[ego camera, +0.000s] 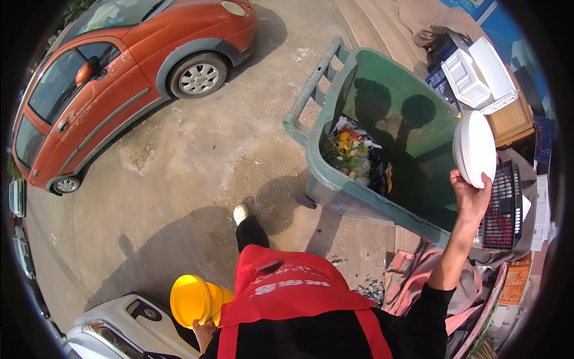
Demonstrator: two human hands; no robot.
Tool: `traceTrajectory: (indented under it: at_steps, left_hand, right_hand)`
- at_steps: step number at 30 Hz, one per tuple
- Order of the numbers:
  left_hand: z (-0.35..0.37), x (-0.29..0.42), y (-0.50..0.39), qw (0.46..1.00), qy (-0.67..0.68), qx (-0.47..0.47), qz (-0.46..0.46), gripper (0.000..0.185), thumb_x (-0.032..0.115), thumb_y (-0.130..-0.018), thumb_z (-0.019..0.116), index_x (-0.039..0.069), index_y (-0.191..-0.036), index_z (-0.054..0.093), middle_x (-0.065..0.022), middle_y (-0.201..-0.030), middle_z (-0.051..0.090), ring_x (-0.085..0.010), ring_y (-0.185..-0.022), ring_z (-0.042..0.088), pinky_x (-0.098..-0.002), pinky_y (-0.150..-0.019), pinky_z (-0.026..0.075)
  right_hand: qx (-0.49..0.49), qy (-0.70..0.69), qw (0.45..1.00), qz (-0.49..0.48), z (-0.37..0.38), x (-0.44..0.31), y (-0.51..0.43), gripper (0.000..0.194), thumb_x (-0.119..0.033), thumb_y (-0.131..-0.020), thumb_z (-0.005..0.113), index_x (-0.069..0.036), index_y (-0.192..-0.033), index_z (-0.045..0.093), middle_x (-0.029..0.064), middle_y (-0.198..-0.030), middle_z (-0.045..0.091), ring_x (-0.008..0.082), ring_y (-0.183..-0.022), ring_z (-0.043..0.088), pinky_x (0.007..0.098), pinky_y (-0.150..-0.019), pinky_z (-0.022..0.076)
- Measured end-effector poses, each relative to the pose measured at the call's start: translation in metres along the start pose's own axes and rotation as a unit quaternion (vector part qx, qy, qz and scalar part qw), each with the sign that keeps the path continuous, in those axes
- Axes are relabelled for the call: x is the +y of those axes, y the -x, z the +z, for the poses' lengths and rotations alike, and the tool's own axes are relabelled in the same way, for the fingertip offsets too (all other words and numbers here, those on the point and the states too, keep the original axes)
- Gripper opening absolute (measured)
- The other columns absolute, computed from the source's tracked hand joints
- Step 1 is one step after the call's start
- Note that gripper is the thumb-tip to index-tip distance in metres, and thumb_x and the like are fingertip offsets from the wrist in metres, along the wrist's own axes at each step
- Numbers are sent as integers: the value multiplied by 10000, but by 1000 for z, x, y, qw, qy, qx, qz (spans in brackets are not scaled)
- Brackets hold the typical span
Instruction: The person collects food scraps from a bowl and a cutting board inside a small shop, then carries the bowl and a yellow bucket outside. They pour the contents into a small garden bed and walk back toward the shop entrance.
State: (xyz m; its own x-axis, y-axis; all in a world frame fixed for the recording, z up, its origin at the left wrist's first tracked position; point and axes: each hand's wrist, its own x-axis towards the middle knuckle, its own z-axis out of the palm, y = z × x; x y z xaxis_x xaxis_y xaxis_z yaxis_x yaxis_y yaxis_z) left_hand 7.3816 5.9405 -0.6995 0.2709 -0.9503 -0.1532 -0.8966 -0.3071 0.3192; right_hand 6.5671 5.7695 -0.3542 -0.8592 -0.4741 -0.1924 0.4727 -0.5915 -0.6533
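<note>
My left hand [205, 333] grips the rim of a yellow bucket [192, 301], which hangs tilted at my left side with its mouth turned outward. At the right, my raised right hand [471, 193] pinches the lower edge of a white round dish [479, 148], held on edge beside the far rim of a large green wheeled bin [332, 179]. The bin stands open. Inside it lie food scraps [352, 150], with vegetable pieces and plastic bags among them. Shadows of a head and of a raised round thing fall on its inner wall.
An orange car [148, 58] is parked at upper left, and the front of a white vehicle [134, 332] is close by the bucket. White foam boxes [475, 76], a black plastic crate [502, 202] and a crumpled cloth [408, 278] are at the right. Steps [376, 22] rise behind the bin.
</note>
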Motion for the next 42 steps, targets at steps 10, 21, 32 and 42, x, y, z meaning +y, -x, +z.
traceTrajectory:
  at_steps: [10, 21, 32, 42]
  left_hand:
    - [37, 83, -455, 546, 666, -68, -504, 361, 69, -834, 562, 59, -1192, 518, -96, -1133, 562, -282, -1033, 594, -472, -800, 561]
    - [49, 414, -726, 639, 678, -217, -291, 370, -8, -778, 577, 2, -1142, 509, -135, -1122, 543, -340, -1005, 573, -505, -842, 561]
    - [67, 737, -914, 625, 640, -393, -210, 414, -3, -749, 582, 19, -1161, 548, -109, -1206, 544, -347, -1130, 541, -533, -1023, 450]
    - [109, 1010, -1101, 585, 643, -475, -138, 363, -14, -747, 610, 60, -1102, 607, -50, -1119, 630, -269, -1090, 565, -487, -991, 457]
  right_hand:
    - [118, 8, 992, 38, 170, 181, -31, 491, -169, -776, 609, -119, -1246, 475, 117, -1230, 533, 313, -1066, 493, 470, -752, 391]
    - [175, 25, 981, -79, 260, 247, -198, 538, -178, -782, 603, -74, -1281, 433, 144, -1230, 511, 308, -1046, 496, 451, -735, 404]
    - [171, -23, 985, -25, 379, 358, -458, 597, -140, -806, 575, -33, -1357, 374, 196, -1299, 454, 363, -1140, 471, 533, -851, 452]
    - [337, -141, 931, 0, 382, 481, -650, 556, -221, -837, 534, -47, -1346, 395, 219, -1332, 424, 420, -1187, 450, 581, -876, 463]
